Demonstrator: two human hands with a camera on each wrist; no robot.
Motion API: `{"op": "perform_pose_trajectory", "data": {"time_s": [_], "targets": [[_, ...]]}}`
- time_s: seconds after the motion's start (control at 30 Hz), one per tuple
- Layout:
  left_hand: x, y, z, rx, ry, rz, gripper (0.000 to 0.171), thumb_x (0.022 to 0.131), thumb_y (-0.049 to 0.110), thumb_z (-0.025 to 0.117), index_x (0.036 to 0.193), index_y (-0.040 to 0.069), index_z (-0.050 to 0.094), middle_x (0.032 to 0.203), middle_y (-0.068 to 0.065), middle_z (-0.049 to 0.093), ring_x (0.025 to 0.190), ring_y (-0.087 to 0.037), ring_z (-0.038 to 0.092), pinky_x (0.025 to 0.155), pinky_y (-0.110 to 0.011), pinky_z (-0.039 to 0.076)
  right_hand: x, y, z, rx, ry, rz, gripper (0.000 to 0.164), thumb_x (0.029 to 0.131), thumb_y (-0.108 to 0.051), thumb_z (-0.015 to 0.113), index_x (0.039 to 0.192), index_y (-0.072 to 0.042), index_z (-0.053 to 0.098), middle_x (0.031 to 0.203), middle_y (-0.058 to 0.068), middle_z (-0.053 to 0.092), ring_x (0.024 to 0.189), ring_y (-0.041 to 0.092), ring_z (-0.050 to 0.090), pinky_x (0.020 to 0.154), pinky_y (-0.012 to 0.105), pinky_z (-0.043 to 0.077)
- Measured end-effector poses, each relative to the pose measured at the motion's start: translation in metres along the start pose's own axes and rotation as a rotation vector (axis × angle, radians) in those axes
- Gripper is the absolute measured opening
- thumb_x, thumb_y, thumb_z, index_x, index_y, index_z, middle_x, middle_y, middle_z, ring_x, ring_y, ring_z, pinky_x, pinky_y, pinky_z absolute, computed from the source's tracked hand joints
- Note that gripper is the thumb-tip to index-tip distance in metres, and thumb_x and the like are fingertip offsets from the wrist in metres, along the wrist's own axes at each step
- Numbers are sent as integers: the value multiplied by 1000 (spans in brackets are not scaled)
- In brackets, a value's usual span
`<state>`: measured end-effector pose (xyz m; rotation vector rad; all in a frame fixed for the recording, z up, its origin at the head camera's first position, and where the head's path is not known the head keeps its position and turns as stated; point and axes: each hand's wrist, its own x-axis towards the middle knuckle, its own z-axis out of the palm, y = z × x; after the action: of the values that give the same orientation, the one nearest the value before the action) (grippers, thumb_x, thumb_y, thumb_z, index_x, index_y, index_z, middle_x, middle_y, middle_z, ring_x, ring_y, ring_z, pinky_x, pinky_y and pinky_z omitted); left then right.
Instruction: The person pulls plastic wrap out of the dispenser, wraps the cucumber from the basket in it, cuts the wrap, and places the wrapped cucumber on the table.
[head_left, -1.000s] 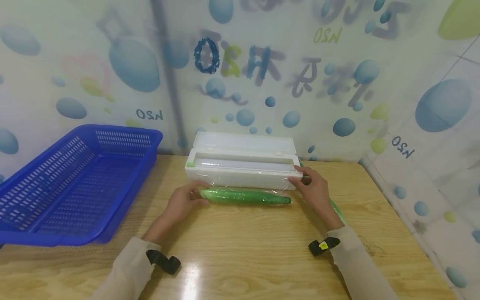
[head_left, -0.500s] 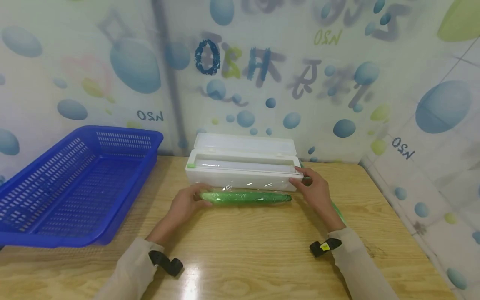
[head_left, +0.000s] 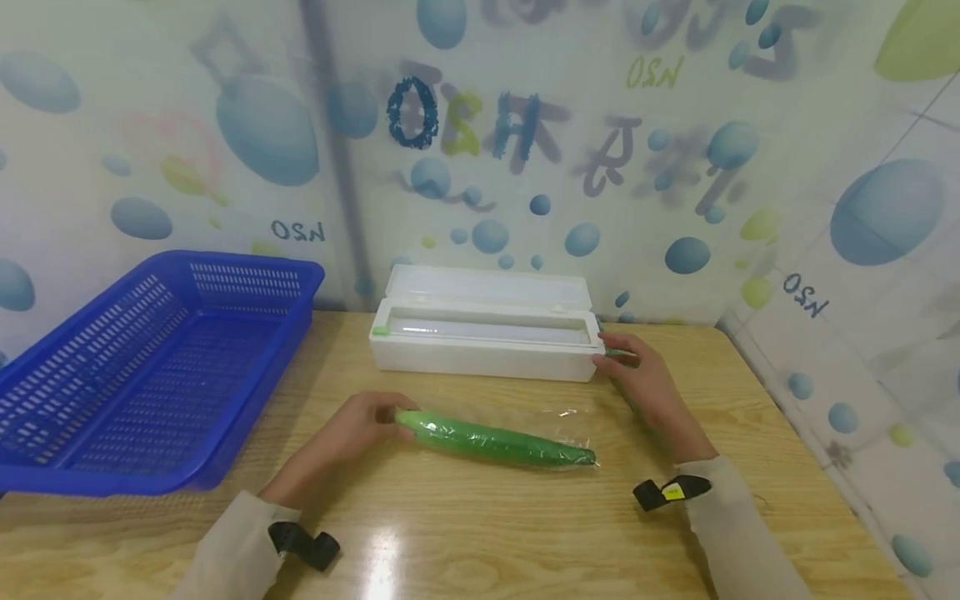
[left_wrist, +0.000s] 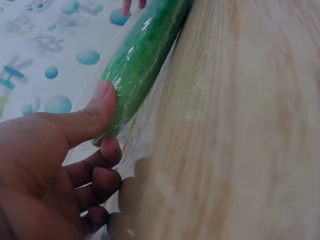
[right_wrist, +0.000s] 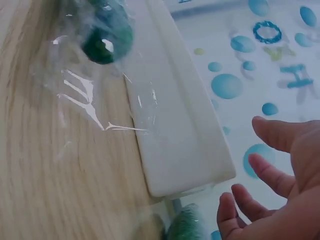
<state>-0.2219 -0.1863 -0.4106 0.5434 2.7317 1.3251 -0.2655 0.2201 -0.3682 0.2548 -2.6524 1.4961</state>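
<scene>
A green cucumber [head_left: 495, 442] in clear plastic film lies slanted in front of the white cling film box [head_left: 487, 361]. My left hand [head_left: 358, 429] pinches its pale left end between thumb and fingers, also plain in the left wrist view. Loose film [right_wrist: 80, 95] sticks out past the cucumber's dark end. At the box's right end is my right hand [head_left: 645, 375]; the right wrist view shows its fingers [right_wrist: 272, 175] spread and loosely bent, holding nothing. Beside that end, partly hidden by the hand, lies another green cucumber [right_wrist: 187, 225].
The box's lid [head_left: 487, 287] stands raised at the back, with a roll of film [head_left: 487, 332] inside. To the left is a large blue plastic basket [head_left: 202, 400] with slotted sides. A wall with blue dots [head_left: 491, 237] borders the wooden table [head_left: 480, 533] behind.
My left hand has drawn the cucumber toward me, away from the box, its dark end now nearer. The film no longer spans between them. My right hand has shifted slightly right.
</scene>
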Motion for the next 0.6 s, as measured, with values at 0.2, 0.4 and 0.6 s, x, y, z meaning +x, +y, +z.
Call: {"op": "perform_pose_trajectory", "data": {"time_s": [0.2, 0.4, 0.6], "targets": [[-3, 0, -1, -11, -32, -6, 24, 76, 18, 79, 99, 13, 73, 90, 5, 67, 84, -15, 56, 79, -36, 44, -32, -12, 4, -180, -81, -217, 33, 87, -32, 71, 110, -11, 61, 103, 9, 58, 89, 22, 51, 72, 30, 45], [-4, 2, -2, -15, -30, 15, 25, 76, 18, 79, 98, 9, 72, 93, 2, 66, 90, -17, 58, 83, -39, 45, -61, -4, 15, -270, -294, -317, 36, 75, -33, 80, 105, -20, 63, 100, -8, 61, 83, 16, 50, 66, 28, 43], [-6, 5, -2, -14, -1, 22, 32, 74, 18, 82, 99, 2, 71, 108, -10, 58, 89, -20, 55, 76, -36, 46, -63, 5, 21, -260, -314, -291, 28, 75, -27, 81, 98, -24, 66, 91, -14, 62, 77, 13, 53, 64, 26, 45]]}}
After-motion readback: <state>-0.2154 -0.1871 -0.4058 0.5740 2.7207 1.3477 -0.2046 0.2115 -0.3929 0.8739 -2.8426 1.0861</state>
